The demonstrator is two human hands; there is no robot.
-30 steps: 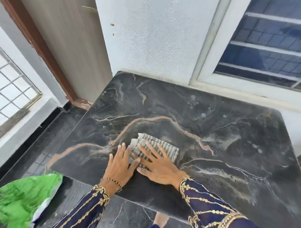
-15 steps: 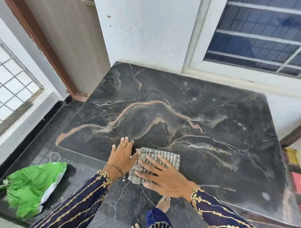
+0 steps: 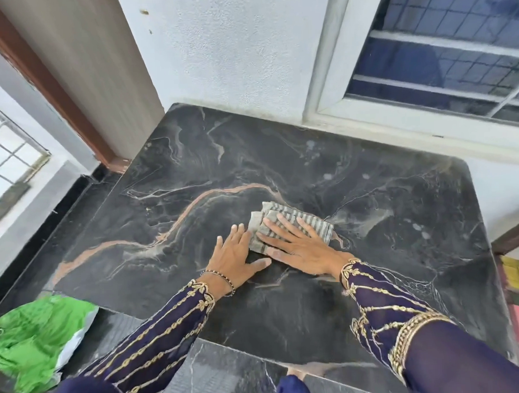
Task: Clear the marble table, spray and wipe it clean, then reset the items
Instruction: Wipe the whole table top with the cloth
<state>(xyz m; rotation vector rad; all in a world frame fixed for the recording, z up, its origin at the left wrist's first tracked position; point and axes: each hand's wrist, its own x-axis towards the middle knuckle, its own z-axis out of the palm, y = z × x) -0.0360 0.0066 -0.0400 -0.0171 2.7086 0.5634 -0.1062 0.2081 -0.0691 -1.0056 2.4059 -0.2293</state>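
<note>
Both hands are pushing the striped cloth (image 3: 294, 221) away from the near edge, where it lay half a second ago, and back toward the middle of the marble table (image 3: 192, 169). The cloth is now lying folded just right of where the orange vein is ending. The right hand (image 3: 301, 247) is pressing flat on top of it, fingers straight and spread, gripping nothing and only bearing down. The left hand (image 3: 234, 256) is resting flat on the bare stone just beside the cloth, fingers straight and close together. Their tips are touching or nearly touching the cloth's left edge, and this hand is holding nothing either.

The person appears to be working through the wiping step, with the top already cleared, since nothing but the cloth is lying on it. To wipe well, the palm should be keeping even pressure across the whole fold, so that the cloth is dragging flat rather than bunching under the fingers. Each stroke should be overlapping the last. Pale spots (image 3: 328, 176) are showing toward the window (image 3: 438, 57) side and on the right of the slab, so the strokes probably need to be reaching farther out there. A green bag (image 3: 37, 342) is lying on the floor to the left, well apart from the cloth.
</note>
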